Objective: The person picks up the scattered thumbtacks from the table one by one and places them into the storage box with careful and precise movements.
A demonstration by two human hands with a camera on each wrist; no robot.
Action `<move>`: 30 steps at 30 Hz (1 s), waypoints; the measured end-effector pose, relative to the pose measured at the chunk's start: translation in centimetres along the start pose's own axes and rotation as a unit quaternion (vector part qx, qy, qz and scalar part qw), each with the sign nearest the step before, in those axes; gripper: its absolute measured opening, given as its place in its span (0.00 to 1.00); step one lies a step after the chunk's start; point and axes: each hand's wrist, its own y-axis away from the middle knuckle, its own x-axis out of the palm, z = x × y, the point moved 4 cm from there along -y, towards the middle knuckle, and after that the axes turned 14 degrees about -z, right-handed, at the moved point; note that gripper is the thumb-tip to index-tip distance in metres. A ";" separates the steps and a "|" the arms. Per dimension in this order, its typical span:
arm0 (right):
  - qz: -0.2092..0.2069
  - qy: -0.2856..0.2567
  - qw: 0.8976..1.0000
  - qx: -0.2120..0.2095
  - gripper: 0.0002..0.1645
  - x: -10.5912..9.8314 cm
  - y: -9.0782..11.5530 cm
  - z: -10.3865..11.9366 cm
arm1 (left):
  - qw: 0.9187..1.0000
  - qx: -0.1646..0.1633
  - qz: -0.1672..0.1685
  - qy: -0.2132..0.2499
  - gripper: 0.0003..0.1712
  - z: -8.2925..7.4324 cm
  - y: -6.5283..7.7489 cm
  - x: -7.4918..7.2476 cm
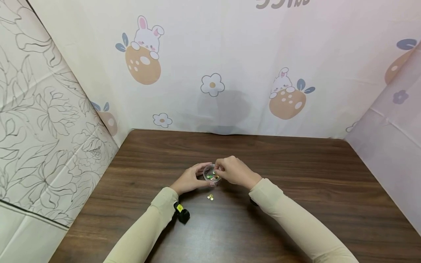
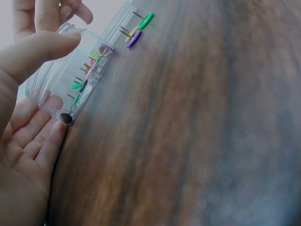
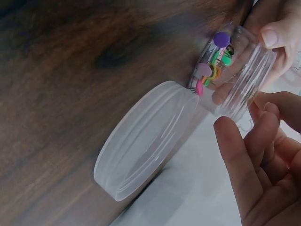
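A small clear plastic jar (image 2: 63,70) stands on the table with colourful flat-headed thumbtacks (image 3: 221,39) inside. My left hand (image 1: 190,179) grips it round the side, thumb and fingers on opposite walls. My right hand (image 1: 235,171) is over the jar's open mouth with bent fingers, the fingertips right at the rim. I cannot tell whether a thumbtack is between them. Close to the jar, on my side, lie three loose tacks: a green tack (image 2: 147,20), a purple tack (image 2: 134,39) and a yellow one, pins up in the left wrist view.
Beside the jar a translucent round lid (image 3: 146,141) rests on the table, hidden behind my right hand in the head view. The dark wooden table (image 1: 296,160) meets a printed cloth backdrop (image 1: 184,106) at its far edge, with more cloth at both sides.
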 end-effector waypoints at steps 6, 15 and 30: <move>0.015 0.005 1.000 0.018 0.05 0.4 0.0 -0.5 | 1.000 0.004 0.001 -0.004 0.41 0.0 0.0 0.0; 0.012 0.008 1.000 0.020 0.05 0.7 0.0 -0.6 | 1.000 0.004 0.001 -0.002 0.41 -0.1 0.0 0.0; -0.011 -0.010 1.000 0.013 0.04 -0.5 0.8 0.1 | 1.000 0.004 0.000 -0.006 0.41 -0.3 0.0 -0.1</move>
